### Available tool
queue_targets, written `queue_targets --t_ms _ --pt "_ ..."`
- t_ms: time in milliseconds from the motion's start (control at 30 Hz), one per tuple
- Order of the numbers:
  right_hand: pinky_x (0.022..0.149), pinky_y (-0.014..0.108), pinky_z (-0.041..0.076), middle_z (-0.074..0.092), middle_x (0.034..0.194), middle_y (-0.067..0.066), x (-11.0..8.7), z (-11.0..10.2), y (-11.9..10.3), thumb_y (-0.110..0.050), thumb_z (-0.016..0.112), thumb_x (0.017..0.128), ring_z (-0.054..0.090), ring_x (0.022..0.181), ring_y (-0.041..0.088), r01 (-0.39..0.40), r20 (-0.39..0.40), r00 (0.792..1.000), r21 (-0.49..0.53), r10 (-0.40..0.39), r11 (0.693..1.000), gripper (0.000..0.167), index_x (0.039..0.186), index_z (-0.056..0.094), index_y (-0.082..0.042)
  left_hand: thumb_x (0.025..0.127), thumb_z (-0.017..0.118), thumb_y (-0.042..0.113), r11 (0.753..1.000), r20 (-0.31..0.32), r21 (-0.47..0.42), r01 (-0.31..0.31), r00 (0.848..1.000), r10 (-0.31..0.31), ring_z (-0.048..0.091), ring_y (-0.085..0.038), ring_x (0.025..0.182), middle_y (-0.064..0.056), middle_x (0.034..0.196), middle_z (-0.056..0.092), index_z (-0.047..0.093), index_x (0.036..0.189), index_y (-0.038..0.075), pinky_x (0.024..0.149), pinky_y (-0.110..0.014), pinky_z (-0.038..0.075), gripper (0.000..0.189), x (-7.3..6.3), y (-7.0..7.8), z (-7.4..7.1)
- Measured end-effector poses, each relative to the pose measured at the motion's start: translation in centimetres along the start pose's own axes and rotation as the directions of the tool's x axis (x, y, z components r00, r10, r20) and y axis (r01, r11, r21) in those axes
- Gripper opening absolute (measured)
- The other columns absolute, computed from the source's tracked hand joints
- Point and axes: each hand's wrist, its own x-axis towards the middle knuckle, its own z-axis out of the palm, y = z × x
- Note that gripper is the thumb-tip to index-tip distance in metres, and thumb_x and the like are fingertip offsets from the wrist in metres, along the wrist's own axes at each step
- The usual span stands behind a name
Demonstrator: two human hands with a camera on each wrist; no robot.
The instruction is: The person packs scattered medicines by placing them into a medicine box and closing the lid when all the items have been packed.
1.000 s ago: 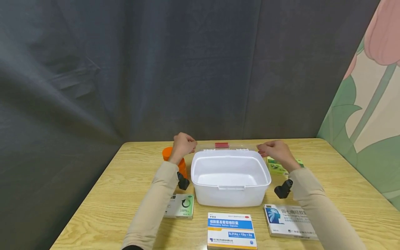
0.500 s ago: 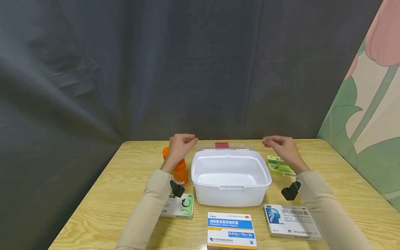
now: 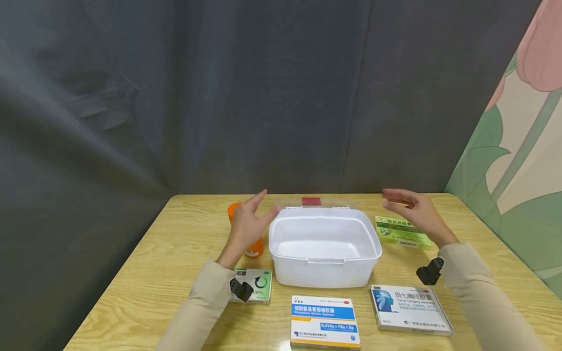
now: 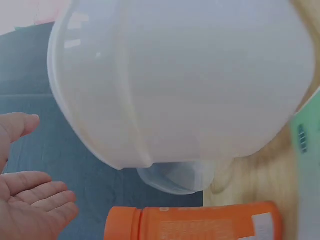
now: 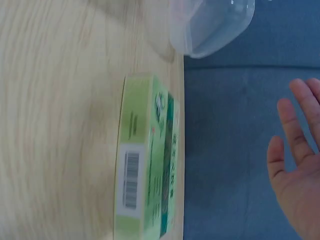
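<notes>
A white plastic box (image 3: 325,273) stands on the table with its clear lid (image 3: 281,204) tipped back behind it, a red latch (image 3: 311,201) on the lid's far edge. Beside the box's left back corner hovers my left hand (image 3: 249,226), fingers and thumb spread, holding nothing. It partly hides an orange bottle (image 4: 200,222), which stands close to the box. My right hand (image 3: 414,213) is in the air off the box's right side, fingers extended and grasping nothing. Below and behind it lies a green medicine box (image 5: 145,165).
In front of the white box lie a blue-and-white medicine box (image 3: 325,321), a white medicine box with a blue head picture (image 3: 410,309) to the right, and a green-and-white medicine box (image 3: 259,282) to the left. A dark curtain (image 3: 272,97) hangs behind the wooden table (image 3: 153,253).
Both hands have let go of the lid and drawn apart, the left leftward and the right rightward, with their fingers spreading. The lid stays folded back.
</notes>
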Motion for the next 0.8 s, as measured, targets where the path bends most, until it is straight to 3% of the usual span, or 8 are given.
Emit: queue_targets --t_ms 100,167,233,333,433,567,600,800 --pt "0.09 0.032 0.043 0.052 0.138 0.018 -0.4 -0.5 0.6 -0.032 0.062 0.096 0.049 0.121 0.033 -0.002 0.017 1.0 -0.008 0.002 1.0 0.054 0.141 0.048 -0.004 0.09 0.069 0.036 1.0 0.005 0.007 -0.023 1.0 0.023 0.063 -0.036 0.075 -0.017 0.128 0.059 0.047 0.142 0.003 0.079 -0.042 0.054 0.066 -0.8 0.0 0.2" --pt "0.09 0.032 0.043 0.051 0.139 0.017 -0.7 -0.8 1.1 -0.031 0.064 0.095 0.048 0.122 0.032 -0.009 0.026 1.0 -0.011 0.009 1.0 0.057 0.142 0.047 -0.005 0.088 0.071 0.035 0.999 0.009 -0.011 -0.03 1.0 0.03 0.062 -0.033 0.106 -0.017 0.138 0.052 0.045 0.143 0.002 0.091 -0.045 0.05 0.069 -1.3 0.0 0.3" --pt "0.091 0.034 0.044 0.048 0.14 0.018 -1.0 -1.2 1.6 -0.031 0.065 0.094 0.046 0.124 0.034 -0.019 0.041 0.999 -0.015 0.019 1.0 0.06 0.144 0.044 -0.005 0.087 0.072 0.037 0.999 0.02 -0.024 -0.023 1.0 0.023 0.044 -0.032 0.13 -0.014 0.145 0.045 0.044 0.144 0.003 0.102 -0.049 0.04 0.072 -1.7 -0.1 0.4" --pt "0.095 0.048 0.042 0.045 0.143 0.021 -1.5 -1.7 2.5 -0.03 0.067 0.093 0.042 0.127 0.039 -0.029 0.066 0.997 -0.011 0.03 1.0 0.064 0.146 0.04 -0.003 0.086 0.072 0.04 0.998 0.055 -0.059 -0.002 0.998 0.005 0.041 -0.032 0.133 -0.011 0.148 0.041 0.041 0.146 0.005 0.103 -0.049 0.039 0.077 -2.5 -0.2 0.6" --pt "0.096 0.064 0.035 0.04 0.145 0.024 -2.2 -2.2 3.5 -0.028 0.068 0.093 0.035 0.13 0.045 -0.045 0.088 0.995 0.01 0.044 0.999 0.069 0.148 0.035 -0.002 0.085 0.073 0.042 0.997 0.083 -0.074 -0.004 0.996 0.01 0.048 -0.032 0.125 -0.008 0.15 0.039 0.04 0.148 0.007 0.103 -0.047 0.039 0.079 -3.2 -0.2 0.8" --pt "0.094 0.071 0.029 0.035 0.147 0.027 -2.9 -2.6 4.8 -0.026 0.07 0.091 0.029 0.131 0.05 -0.066 0.105 0.992 0.022 0.064 0.998 0.076 0.15 0.029 -0.001 0.083 0.074 0.042 0.996 0.079 -0.083 -0.041 0.996 0.048 0.046 -0.031 0.127 -0.008 0.15 0.039 0.04 0.148 0.007 0.105 -0.051 0.036 0.081 -4.0 -0.2 1.0" --pt "0.094 0.072 0.028 0.034 0.147 0.028 -3.1 -2.7 5.1 -0.025 0.07 0.091 0.028 0.131 0.051 -0.07 0.106 0.992 0.021 0.067 0.997 0.077 0.15 0.028 -0.001 0.083 0.074 0.043 0.996 0.075 -0.08 -0.046 0.996 0.052 0.04 -0.029 0.134 -0.008 0.15 0.039 0.04 0.148 0.007 0.105 -0.052 0.035 0.082 -4.1 -0.2 1.0" --pt "0.093 0.077 0.022 0.026 0.15 0.03 -3.7 -3.3 6.9 -0.021 0.071 0.09 0.02 0.133 0.054 -0.093 0.129 0.988 0.05 0.086 0.994 0.084 0.154 0.019 -0.004 0.082 0.075 0.044 0.993 0.094 -0.114 -0.042 0.994 0.053 0.036 -0.031 0.136 -0.007 0.152 0.035 0.036 0.15 0.01 0.105 -0.054 0.035 0.086 -4.9 -0.2 1.3"
